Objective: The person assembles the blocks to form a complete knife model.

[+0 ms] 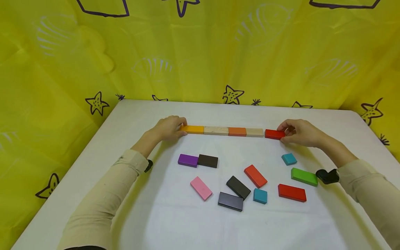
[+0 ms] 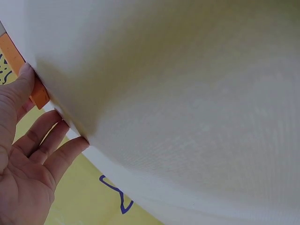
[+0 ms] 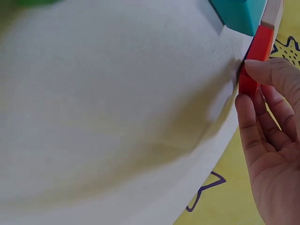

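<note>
Toward the back of the table a row of flat blocks runs left to right. My left hand (image 1: pixel 168 127) pinches the left end of the yellow-orange block (image 1: pixel 193 130), its thumb (image 2: pixel 26 79) against the front side. To its right follow a speckled pale wood block (image 1: pixel 216 131), an orange block (image 1: pixel 237 132) and a plain wood block (image 1: pixel 254 132). At the right end my right hand (image 1: pixel 301 133) holds a red block (image 1: pixel 273 134) between thumb and fingers. In the head view a narrow gap separates this red block from the plain wood one.
Nearer lie a purple block (image 1: pixel 188 160) with a dark brown one (image 1: pixel 208 161), a pink block (image 1: pixel 201 188), several dark and red blocks, and a green block (image 1: pixel 304 177) by the right wrist. A small teal block (image 1: pixel 289 159) sits near my right hand. Yellow cloth (image 1: pixel 200 52) hangs behind.
</note>
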Demonstrator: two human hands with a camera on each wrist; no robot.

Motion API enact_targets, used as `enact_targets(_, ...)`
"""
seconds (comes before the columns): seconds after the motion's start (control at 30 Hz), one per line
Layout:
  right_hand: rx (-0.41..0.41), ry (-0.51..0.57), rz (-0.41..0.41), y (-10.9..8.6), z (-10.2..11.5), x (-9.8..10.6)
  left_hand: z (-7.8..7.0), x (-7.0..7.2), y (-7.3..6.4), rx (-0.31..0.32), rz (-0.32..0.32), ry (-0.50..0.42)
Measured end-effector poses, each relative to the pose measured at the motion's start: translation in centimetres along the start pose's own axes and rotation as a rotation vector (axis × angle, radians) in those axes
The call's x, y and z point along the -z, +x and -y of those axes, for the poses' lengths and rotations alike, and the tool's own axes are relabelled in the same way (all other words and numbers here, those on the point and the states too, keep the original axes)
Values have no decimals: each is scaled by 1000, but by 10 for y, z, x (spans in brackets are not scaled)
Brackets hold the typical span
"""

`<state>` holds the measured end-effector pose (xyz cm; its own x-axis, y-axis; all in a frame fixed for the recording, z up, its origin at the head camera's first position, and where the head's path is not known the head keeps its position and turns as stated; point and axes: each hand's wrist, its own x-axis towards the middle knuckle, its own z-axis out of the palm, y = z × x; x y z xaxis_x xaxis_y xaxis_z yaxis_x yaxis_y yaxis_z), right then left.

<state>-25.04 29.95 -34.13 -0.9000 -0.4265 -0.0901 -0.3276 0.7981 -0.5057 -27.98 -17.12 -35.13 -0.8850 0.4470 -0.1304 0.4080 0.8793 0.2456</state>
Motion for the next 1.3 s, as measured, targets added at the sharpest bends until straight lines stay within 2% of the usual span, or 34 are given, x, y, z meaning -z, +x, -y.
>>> enact_targets(0.23,-22,0,26,9,3,-1,-1,1,-2,15,-1,-4)
enact_targets(0.63,-32,9,36,14,8,-4,3,1,-3,-22,-21,19)
enact_targets(0.87,-25,5,29,16,8,-5,3,2,-4,-6,-12,14)
enact_targets(1.3,-10,84,-16,-5,20,-2,2,0,1,-21,-3,21)
